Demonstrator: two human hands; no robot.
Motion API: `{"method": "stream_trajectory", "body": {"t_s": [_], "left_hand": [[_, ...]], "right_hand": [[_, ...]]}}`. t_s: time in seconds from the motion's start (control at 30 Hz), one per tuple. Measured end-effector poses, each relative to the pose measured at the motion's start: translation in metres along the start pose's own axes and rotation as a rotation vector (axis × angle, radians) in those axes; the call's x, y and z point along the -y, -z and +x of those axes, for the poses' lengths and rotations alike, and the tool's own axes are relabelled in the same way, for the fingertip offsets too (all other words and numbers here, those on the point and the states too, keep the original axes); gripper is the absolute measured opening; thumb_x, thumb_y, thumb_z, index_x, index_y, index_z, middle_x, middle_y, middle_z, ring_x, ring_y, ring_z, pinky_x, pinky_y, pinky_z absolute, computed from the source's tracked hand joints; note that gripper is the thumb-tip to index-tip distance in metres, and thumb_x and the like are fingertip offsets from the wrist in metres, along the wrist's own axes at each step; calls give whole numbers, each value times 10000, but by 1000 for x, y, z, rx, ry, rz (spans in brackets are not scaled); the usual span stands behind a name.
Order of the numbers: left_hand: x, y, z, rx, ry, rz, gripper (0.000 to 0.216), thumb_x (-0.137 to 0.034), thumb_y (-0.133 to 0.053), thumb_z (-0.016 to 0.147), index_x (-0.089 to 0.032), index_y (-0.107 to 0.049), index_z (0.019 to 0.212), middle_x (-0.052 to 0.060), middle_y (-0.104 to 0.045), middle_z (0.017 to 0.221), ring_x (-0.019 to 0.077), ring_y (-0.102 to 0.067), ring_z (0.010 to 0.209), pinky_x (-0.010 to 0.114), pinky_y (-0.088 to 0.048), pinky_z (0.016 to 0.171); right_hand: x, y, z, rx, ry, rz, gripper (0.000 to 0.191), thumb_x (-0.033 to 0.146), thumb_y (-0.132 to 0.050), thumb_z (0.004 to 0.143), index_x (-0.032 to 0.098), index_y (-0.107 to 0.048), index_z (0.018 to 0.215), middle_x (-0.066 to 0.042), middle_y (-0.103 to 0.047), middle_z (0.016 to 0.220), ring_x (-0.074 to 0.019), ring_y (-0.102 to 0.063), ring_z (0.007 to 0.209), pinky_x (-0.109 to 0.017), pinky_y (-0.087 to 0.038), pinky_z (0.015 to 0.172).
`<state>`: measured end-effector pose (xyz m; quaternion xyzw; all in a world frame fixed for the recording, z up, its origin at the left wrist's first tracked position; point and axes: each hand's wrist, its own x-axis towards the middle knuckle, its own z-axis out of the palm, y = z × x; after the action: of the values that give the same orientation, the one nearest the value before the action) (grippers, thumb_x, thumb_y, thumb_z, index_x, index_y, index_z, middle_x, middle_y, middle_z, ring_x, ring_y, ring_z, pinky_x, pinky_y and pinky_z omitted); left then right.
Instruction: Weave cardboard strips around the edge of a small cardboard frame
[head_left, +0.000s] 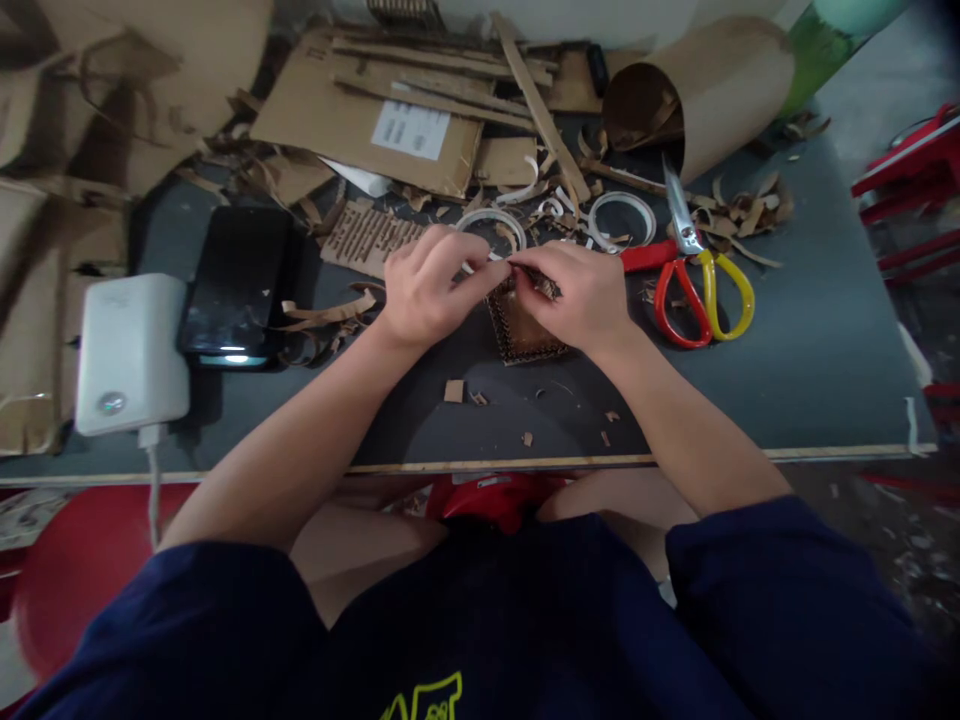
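1. Find the panel (pixel 525 335) at mid-worktop (pixel 817 330), left of the scissors (pixel 686 265), with the far part under both hands.
2. Expect light weight, by the look of the cardboard; probably stiff across the face, softer and easily crushed along the ridged edging.
3. Perhaps a little slick on the face, given the faint sheen.
4. Best taken by the near edge, free of fingers, pressing gently on the ridges.
5. Runs roughly left to right along the near edge, right end slightly farther; cannot tell the long axis.
6. Left grip (pixel 431 285) and right grip (pixel 577 290): fingertips close together above the far-left part; cannot tell whether grasping anything.
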<state>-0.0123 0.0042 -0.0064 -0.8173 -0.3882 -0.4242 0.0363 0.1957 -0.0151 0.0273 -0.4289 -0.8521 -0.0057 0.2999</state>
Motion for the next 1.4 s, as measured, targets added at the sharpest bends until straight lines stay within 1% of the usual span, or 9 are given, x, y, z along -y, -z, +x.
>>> {"method": "stream_trajectory", "body": {"t_s": [0.23,0.37,0.43,0.57,0.73,0.93,1.07,1.2,1.4], "left_hand": [[1,1,2,-18,-122,109,246,-346,-493,1027,-231,-666,895,39,-622,746,170,-626,713,320,-471,615],[-8,6,11,-284,-358,294,179,-250,-583,994,-236,-692,852,18,-600,668,128,-543,616,282,-338,524],[-11,7,12,-324,-370,321,171,-273,-599,993,-242,-701,860,15,-588,658,130,-542,620,282,-337,524],[-11,7,10,-214,-274,333,245,-367,-530,1034,-263,-710,905,25,-596,712,147,-589,682,294,-401,569],[-7,5,12,-319,-385,216,61,-237,-620,984,-248,-676,960,4,-605,766,135,-597,720,271,-415,606],[-1,0,13,-198,-370,162,169,-247,-514,1030,-266,-669,964,24,-638,781,167,-598,784,307,-392,602],[0,-2,12,-69,-246,161,251,-320,-441,1056,-260,-655,938,40,-655,822,179,-622,830,329,-427,640],[-1,0,11,-109,-272,150,195,-314,-484,1045,-244,-613,916,37,-640,828,177,-635,830,313,-459,657],[3,-1,6,-45,-165,85,210,-422,-481,1045,-268,-623,1070,66,-678,1005,216,-667,1034,369,-548,867]], "right_hand": [[-1,-3,-1,9,-3,-3,305,284,-464,1006,210,-722,1150,-58,-777,1062,-209,-726,972,-329,-557,810],[0,-2,-1,5,5,10,308,280,-452,1015,206,-718,1153,-62,-778,1061,-206,-727,973,-325,-557,815],[0,-1,-1,3,9,12,313,282,-443,1022,203,-716,1153,-67,-777,1062,-208,-726,974,-327,-559,816],[0,-1,-1,3,16,-3,326,289,-422,1034,206,-713,1155,-68,-774,1066,-212,-725,976,-334,-562,817],[0,-1,-1,20,31,-34,337,294,-403,1039,211,-702,1171,-64,-767,1077,-216,-723,983,-346,-571,819],[-1,-1,-2,58,39,-82,344,311,-396,1040,197,-712,1115,-75,-767,997,-219,-717,921,-357,-572,798],[-1,-2,-2,70,26,-74,347,308,-393,1039,194,-716,1094,-77,-766,995,-216,-713,913,-354,-566,795],[-1,-3,-1,59,14,-26,351,311,-387,1042,201,-705,1143,-76,-763,1064,-220,-711,971,-356,-564,829],[-3,-2,0,70,-7,24,361,323,-383,1045,206,-695,1182,-79,-762,1104,-227,-707,1022,-364,-555,881]]}}
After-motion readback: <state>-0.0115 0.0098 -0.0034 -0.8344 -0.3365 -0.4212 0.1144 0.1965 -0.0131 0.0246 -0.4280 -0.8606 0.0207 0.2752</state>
